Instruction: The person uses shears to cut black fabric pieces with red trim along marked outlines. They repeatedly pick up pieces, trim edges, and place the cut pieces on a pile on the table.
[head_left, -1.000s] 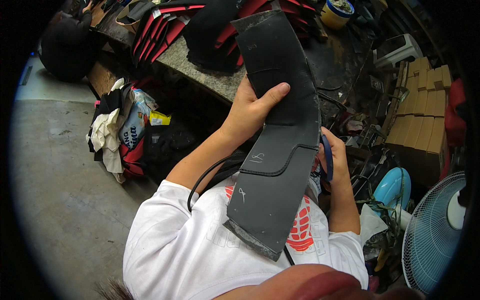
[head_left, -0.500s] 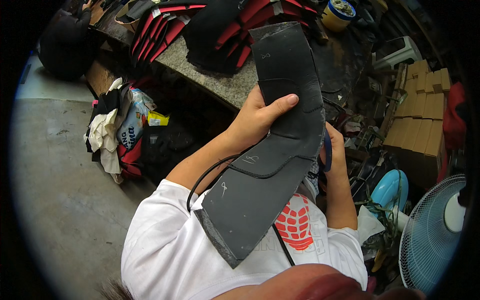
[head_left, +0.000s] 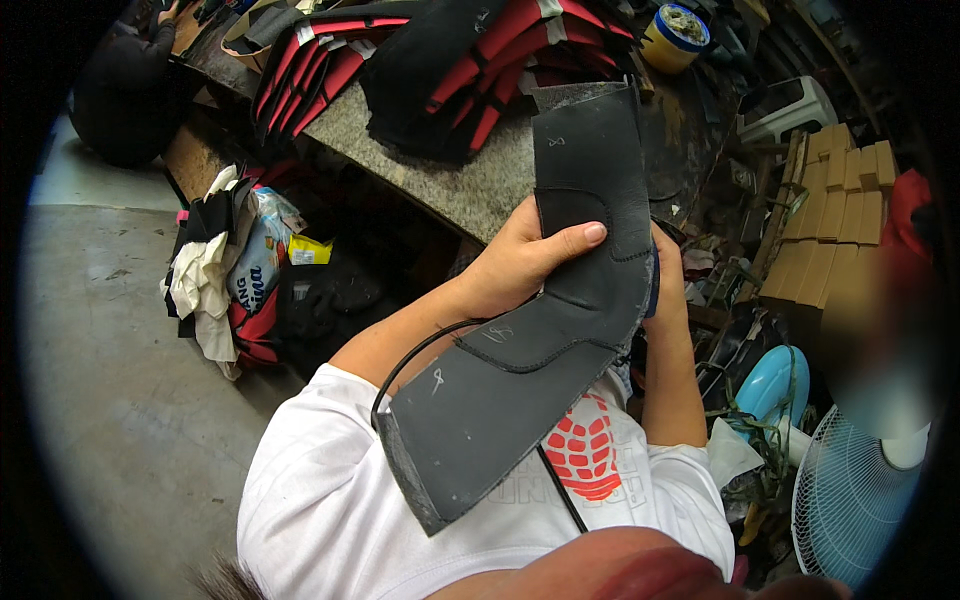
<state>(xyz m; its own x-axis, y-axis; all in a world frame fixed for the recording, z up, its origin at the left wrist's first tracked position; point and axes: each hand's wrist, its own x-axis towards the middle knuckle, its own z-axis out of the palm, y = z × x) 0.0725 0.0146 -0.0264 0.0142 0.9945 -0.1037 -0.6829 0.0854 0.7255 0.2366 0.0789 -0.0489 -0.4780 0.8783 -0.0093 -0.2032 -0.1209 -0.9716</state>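
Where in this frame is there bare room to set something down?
The widest patch is the grey floor at left, bordered by the cloth pile and the white sleeve. A smaller strip of speckled slab lies between the black-and-red pieces and the left hand. The right side is crowded with tan boxes and a fan.

Black fisheye rim, seemingly blurred patch above fan (head_left: 850,500)

Right fingers (head_left: 664,245) mostly hidden, fan (head_left: 848,500) partly blurred
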